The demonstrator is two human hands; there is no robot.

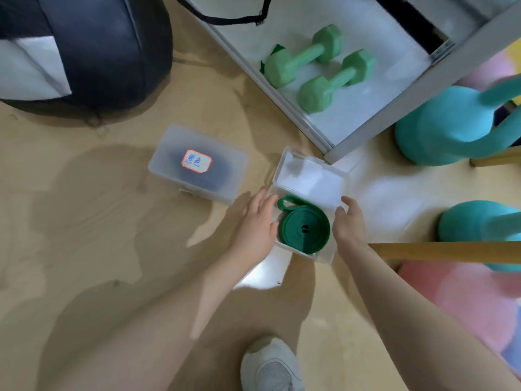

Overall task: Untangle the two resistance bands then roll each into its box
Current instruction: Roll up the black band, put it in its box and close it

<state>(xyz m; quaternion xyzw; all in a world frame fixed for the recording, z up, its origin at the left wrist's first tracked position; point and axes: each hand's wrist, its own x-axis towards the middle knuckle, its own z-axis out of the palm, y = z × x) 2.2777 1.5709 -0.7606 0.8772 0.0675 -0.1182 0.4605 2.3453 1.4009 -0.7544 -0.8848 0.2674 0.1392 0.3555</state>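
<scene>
A: Green band (304,228)?
B: Rolled into a coil, lying in the open clear box (324,256) on the floor (112,221) — loose end looped up at the far-left side of the coil. Lid (310,176) standing open behind.

A: Left hand (255,225)?
B: At the box's left wall, fingers fairly straight and relaxed, grasping nothing; fingertips near the looped end. Touching the band or not — cannot tell.

A: Right hand (349,221)?
B: At the box's right wall, fingers loosely bent over the rim, thumb toward the coil. Contact with the rim unclear, nothing plainly grasped.

A: Other box?
B: Closed clear box (197,165) further left on the floor, apart from the open one. Dark shape showing through the lid, red-edged label (196,161) with handwriting on top.

A: Rest?
B: Two green dumbbells (318,66) on a white shelf (366,114) beyond. Teal kettlebells (439,128) right, dark bag (98,52) far left, white shoe (270,365) near edge.
</scene>
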